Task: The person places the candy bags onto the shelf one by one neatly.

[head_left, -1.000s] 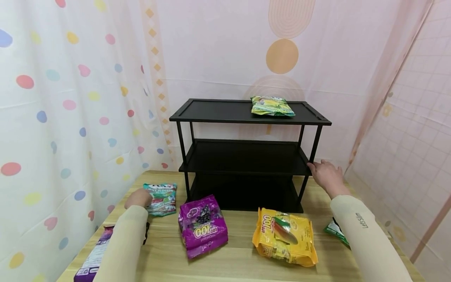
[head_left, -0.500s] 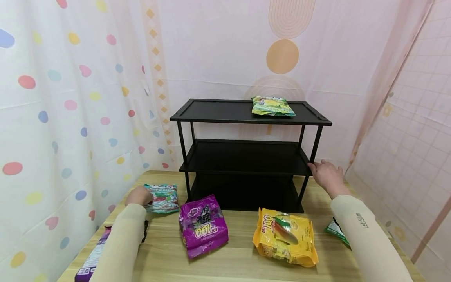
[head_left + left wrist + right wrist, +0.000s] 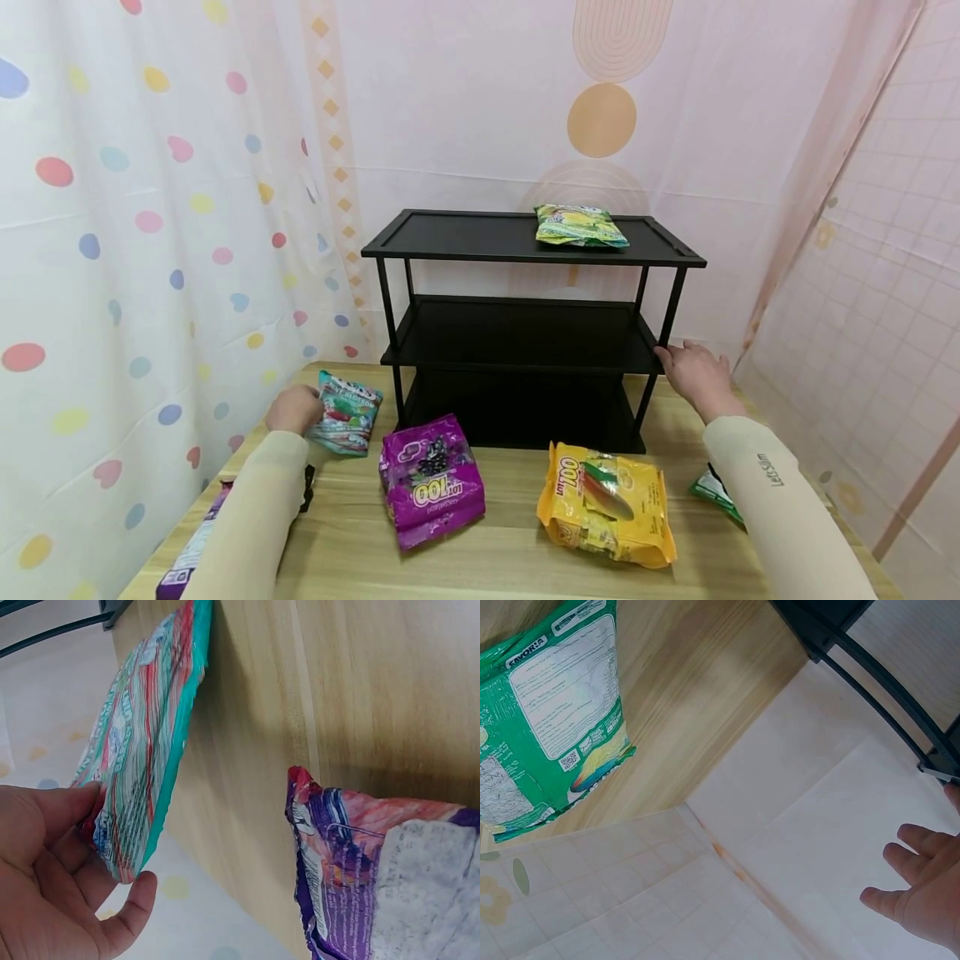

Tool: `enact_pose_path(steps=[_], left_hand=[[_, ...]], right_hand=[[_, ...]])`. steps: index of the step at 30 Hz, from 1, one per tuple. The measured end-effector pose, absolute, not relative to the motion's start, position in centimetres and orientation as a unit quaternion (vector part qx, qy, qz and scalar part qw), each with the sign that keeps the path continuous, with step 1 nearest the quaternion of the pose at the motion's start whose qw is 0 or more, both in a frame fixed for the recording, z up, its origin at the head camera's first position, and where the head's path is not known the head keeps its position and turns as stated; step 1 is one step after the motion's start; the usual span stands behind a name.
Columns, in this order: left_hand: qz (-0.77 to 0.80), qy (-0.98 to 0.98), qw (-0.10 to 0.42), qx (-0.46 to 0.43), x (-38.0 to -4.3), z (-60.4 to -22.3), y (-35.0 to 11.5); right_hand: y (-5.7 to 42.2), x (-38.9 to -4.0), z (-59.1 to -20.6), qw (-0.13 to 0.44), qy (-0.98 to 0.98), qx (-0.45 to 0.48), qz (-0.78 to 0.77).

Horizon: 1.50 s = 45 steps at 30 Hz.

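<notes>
My left hand [image 3: 295, 409] pinches the left edge of a teal candy bag [image 3: 349, 414] marked Mint Blossom, tilted up off the table. The left wrist view shows the thumb and fingers on the striped side of that candy bag [image 3: 139, 742]. At the right of the black three-tier shelf [image 3: 525, 335], my right hand [image 3: 697, 377] touches the middle tier by the front post. Several of its fingers [image 3: 922, 844] spread loosely in the right wrist view; the contact with the shelf is partly cut off there.
A purple candy bag [image 3: 432, 482] and a yellow one [image 3: 609, 504] lie before the shelf. Another purple bag [image 3: 375, 862] lies by the left forearm, a green bag [image 3: 555, 712] by the right. A yellow-green bag [image 3: 579, 226] sits on the top tier. Curtains [image 3: 187, 208] surround the table.
The left hand has raised and tilted the teal candy bag, which lay flat on the table a second ago. The right hand has stayed at the shelf.
</notes>
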<state>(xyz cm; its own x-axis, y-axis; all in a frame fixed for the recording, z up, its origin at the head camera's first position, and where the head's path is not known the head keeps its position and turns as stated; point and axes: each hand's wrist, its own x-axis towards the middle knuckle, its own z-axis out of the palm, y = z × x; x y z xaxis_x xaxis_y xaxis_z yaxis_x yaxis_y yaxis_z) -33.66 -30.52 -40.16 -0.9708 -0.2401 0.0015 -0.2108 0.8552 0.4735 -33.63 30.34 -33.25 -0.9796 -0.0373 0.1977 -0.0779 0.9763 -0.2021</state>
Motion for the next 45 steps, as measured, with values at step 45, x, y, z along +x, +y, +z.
enact_pose_path(steps=[45], left_hand=[[-0.186,-0.911,0.358,0.080,-36.3,-35.2,-27.8]], right_hand=[[30.3,-33.8,-33.4,0.095,-0.989,0.023,0.111]])
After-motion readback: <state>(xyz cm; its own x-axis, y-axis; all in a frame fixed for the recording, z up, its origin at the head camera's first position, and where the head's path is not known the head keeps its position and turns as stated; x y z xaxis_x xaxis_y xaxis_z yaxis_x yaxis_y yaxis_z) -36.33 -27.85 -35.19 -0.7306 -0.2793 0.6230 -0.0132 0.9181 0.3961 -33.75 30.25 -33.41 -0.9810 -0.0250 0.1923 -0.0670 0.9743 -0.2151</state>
